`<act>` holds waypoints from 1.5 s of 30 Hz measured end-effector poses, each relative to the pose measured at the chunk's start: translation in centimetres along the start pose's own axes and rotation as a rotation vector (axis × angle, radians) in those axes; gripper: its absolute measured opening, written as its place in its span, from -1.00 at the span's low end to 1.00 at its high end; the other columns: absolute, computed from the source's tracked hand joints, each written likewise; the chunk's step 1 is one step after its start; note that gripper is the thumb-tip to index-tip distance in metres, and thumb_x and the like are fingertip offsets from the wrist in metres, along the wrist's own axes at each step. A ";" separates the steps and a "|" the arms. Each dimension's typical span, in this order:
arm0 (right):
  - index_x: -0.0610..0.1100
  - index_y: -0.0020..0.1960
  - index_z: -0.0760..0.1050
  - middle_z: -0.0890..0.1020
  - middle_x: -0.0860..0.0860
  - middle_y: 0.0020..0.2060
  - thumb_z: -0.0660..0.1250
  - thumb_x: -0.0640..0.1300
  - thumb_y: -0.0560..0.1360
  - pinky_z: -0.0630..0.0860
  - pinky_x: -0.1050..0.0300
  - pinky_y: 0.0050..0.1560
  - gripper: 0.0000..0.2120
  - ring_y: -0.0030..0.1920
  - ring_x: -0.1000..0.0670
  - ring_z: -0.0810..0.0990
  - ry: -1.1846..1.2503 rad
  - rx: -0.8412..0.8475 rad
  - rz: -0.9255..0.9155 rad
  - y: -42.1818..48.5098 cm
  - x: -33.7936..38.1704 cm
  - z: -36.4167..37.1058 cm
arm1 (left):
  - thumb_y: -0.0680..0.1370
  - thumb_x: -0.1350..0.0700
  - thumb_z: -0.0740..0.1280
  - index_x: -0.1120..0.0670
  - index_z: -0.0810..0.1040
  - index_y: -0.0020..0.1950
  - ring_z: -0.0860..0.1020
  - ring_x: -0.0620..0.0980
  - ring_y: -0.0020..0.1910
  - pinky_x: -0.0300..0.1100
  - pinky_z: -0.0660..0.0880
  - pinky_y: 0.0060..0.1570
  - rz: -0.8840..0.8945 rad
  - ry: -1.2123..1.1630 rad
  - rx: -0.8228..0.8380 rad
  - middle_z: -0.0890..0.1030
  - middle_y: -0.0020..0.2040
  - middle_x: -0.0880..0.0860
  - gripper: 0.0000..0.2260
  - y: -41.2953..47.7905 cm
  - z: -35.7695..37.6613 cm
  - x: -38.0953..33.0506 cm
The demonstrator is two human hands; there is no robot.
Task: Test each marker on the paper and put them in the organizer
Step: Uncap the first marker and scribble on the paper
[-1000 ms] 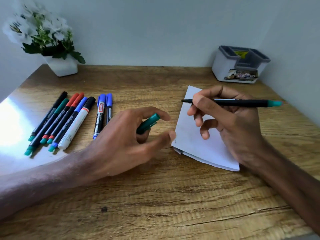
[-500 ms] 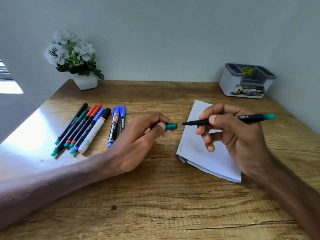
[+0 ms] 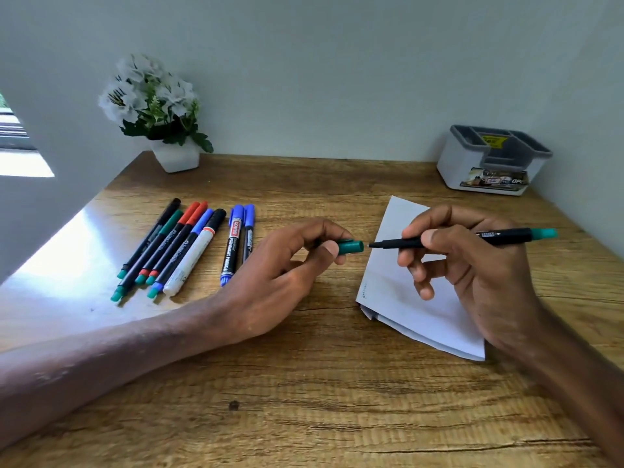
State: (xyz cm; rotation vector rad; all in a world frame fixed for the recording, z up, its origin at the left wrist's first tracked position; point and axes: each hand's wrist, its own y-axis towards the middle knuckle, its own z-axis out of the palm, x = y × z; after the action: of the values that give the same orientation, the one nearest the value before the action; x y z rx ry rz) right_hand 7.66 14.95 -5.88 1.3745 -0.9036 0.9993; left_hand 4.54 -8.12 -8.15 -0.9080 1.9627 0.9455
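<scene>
Above the left edge of the paper (image 3: 398,292), the green marker (image 3: 472,238) lies level, left to right, its bare tip pointing left at the cap (image 3: 351,246), just apart. The right hand (image 3: 472,275) pinches the barrel; the left hand (image 3: 283,285) pinches the cap. Capping looks next; the organizer (image 3: 456,163) stands far right.

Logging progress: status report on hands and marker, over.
Left hand pinches green cap. Right hand holds uncapped marker, tip just short of cap. Nothing between.
</scene>
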 end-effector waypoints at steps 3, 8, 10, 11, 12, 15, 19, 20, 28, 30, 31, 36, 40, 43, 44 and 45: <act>-0.30 -0.11 0.62 0.66 -0.26 -0.32 0.26 -0.32 0.48 0.49 0.08 -0.51 -0.84 -0.39 -0.17 0.57 -0.040 0.052 0.015 0.0 -0.1 0.1 | 0.70 0.15 0.25 0.05 0.64 0.21 0.56 -0.13 -0.18 -0.16 0.49 -0.37 0.050 -0.026 0.009 0.66 -0.02 -0.05 -0.81 -0.1 0.2 -0.1; -0.34 -0.04 0.55 0.72 -0.29 -0.24 0.41 -0.24 0.51 0.53 0.09 -0.51 -0.86 -0.34 -0.21 0.68 -0.044 0.083 0.020 0.0 0.2 0.4 | 0.62 0.14 0.37 0.11 0.67 0.23 0.50 -0.16 -0.25 -0.28 0.47 -0.35 0.101 -0.129 0.005 0.68 -0.01 0.06 -0.79 0.3 0.3 -0.1; -0.33 -0.10 0.58 0.71 -0.26 -0.31 0.41 -0.23 0.49 0.50 0.13 -0.54 -0.87 -0.43 -0.17 0.64 -0.057 0.087 0.008 0.0 0.3 0.5 | 0.59 0.16 0.41 0.14 0.68 0.22 0.50 -0.13 -0.25 -0.31 0.47 -0.28 0.107 -0.167 0.004 0.67 -0.06 0.03 -0.77 0.5 0.3 -0.1; -0.32 -0.12 0.60 0.69 -0.24 -0.35 0.42 -0.24 0.48 0.47 0.15 -0.56 -0.88 -0.49 -0.13 0.60 -0.058 0.085 0.002 0.1 0.3 0.5 | 0.58 0.15 0.42 0.14 0.69 0.22 0.49 -0.07 -0.26 -0.28 0.46 -0.28 0.108 -0.178 0.004 0.66 -0.11 0.01 -0.77 0.6 0.4 -0.2; -0.30 -0.13 0.61 0.67 -0.23 -0.39 0.43 -0.24 0.47 0.44 0.18 -0.57 -0.90 -0.53 -0.09 0.56 -0.059 0.080 -0.006 0.1 0.3 0.5 | 0.57 0.14 0.43 0.13 0.70 0.21 0.46 0.02 -0.29 -0.22 0.44 -0.30 0.103 -0.189 0.004 0.63 -0.15 0.03 -0.77 0.6 0.5 -0.3; -0.32 -0.13 0.61 0.65 -0.22 -0.42 0.45 -0.24 0.46 0.42 0.21 -0.58 -0.88 -0.57 -0.05 0.50 -0.061 0.077 -0.034 0.2 0.2 0.3 | 0.56 0.10 0.43 0.13 0.72 0.16 0.33 0.25 -0.31 -0.08 0.34 -0.35 0.027 -0.277 0.020 0.61 -0.16 0.24 -0.78 0.9 0.6 -0.5; -0.35 -0.11 0.60 0.66 -0.21 -0.43 0.45 -0.25 0.46 0.42 0.24 -0.58 -0.86 -0.58 -0.02 0.51 -0.078 0.108 -0.072 0.3 0.2 0.1 | 0.55 0.10 0.41 0.24 0.71 0.13 0.46 -0.11 -0.31 -0.30 0.37 -0.35 -0.109 -0.414 0.076 0.70 -0.08 0.14 -0.74 1.2 0.8 -0.7; -0.36 -0.10 0.60 0.66 -0.21 -0.43 0.44 -0.26 0.46 0.42 0.24 -0.58 -0.86 -0.57 -0.02 0.52 -0.081 0.111 -0.081 0.3 0.2 0.0 | 0.54 0.10 0.41 0.25 0.71 0.12 0.47 -0.15 -0.30 -0.32 0.38 -0.35 -0.128 -0.428 0.093 0.72 -0.06 0.12 -0.73 1.4 0.8 -0.8; -0.14 0.03 0.74 0.78 -0.03 -0.13 0.53 -0.12 0.39 0.67 0.12 -0.26 -0.78 -0.14 0.06 0.72 -0.203 -0.058 0.022 1.2 1.7 -2.0 | 0.47 -0.02 0.47 0.03 0.73 0.09 0.48 -0.06 -0.29 -0.24 0.43 -0.29 -0.005 -0.176 -0.056 0.68 -0.16 0.15 -0.76 4.4 -1.2 -1.9; -0.07 0.03 0.74 0.78 0.04 -0.11 0.55 -0.11 0.40 0.68 0.12 -0.17 -0.80 -0.04 0.06 0.73 -0.283 -0.106 0.032 1.7 2.0 -3.1 | 0.46 0.00 0.50 0.06 0.73 0.09 0.48 -0.10 -0.30 -0.32 0.43 -0.30 0.044 -0.177 -0.115 0.69 -0.19 0.08 -0.75 5.7 -1.4 -2.4; -0.04 0.02 0.75 0.78 0.08 -0.11 0.56 -0.10 0.40 0.68 0.14 -0.14 -0.80 -0.04 0.07 0.73 -0.361 -0.101 0.027 1.9 2.2 -3.6 | 0.46 0.02 0.51 0.08 0.73 0.09 0.50 -0.12 -0.29 -0.34 0.44 -0.30 0.065 -0.180 -0.126 0.69 -0.17 0.10 -0.75 6.4 -1.4 -2.7; 0.06 0.05 0.73 0.75 0.20 -0.18 0.57 -0.04 0.43 0.65 0.19 -0.13 -0.80 -0.16 0.19 0.71 -0.752 -0.049 -0.077 3.8 3.3 -4.9 | 0.52 0.12 0.51 0.18 0.73 0.06 0.55 -0.21 -0.32 -0.36 0.47 -0.32 0.184 -0.168 -0.146 0.70 -0.20 -0.05 -0.82 9.8 0.4 -4.9; -0.02 0.04 0.68 0.72 0.20 -0.22 0.56 -0.11 0.46 0.57 0.35 -0.13 -0.84 -0.19 0.22 0.70 -0.821 -0.196 -0.177 7.1 3.3 -7.5 | 0.58 -0.02 0.45 0.14 0.70 0.02 0.58 -0.14 -0.28 -0.17 0.56 -0.23 -0.011 -0.240 -0.067 0.74 -0.09 0.09 -0.77 13.6 0.9 -3.9; -0.11 0.06 0.68 0.74 0.09 -0.14 0.55 -0.11 0.47 0.64 0.24 -0.05 -0.81 -0.16 0.15 0.71 -0.875 -0.384 -0.222 9.9 3.0 -10.2 | 0.59 -0.02 0.40 0.15 0.58 -0.23 0.48 -0.12 -0.32 -0.18 0.44 -0.24 -0.078 0.214 0.074 0.56 -0.28 0.04 -0.70 15.4 0.8 -0.5; -0.13 0.08 0.67 0.75 0.04 -0.08 0.54 -0.12 0.48 0.67 0.17 -0.02 -0.79 -0.12 0.10 0.72 -0.898 -0.424 -0.243 10.9 2.9 -10.9 | 0.58 0.02 0.37 0.15 0.60 -0.19 0.51 -0.12 -0.27 -0.22 0.44 -0.23 -0.086 0.435 0.102 0.60 -0.25 -0.03 -0.77 15.6 0.8 0.5; -0.16 0.10 0.65 0.74 0.01 -0.04 0.54 -0.14 0.48 0.67 0.19 -0.03 -0.78 -0.09 0.07 0.72 -0.913 -0.455 -0.266 11.8 3.0 -11.5 | 0.57 0.08 0.37 0.11 0.65 -0.10 0.55 -0.12 -0.18 -0.28 0.44 -0.20 -0.071 0.578 0.119 0.64 -0.17 -0.09 -0.86 15.6 0.9 1.3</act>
State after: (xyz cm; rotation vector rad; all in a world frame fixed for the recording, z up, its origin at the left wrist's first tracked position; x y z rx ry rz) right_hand -3.07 25.93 0.76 1.4872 -1.4461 -0.1039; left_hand -8.71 -0.33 -5.02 -1.2727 2.4112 0.5503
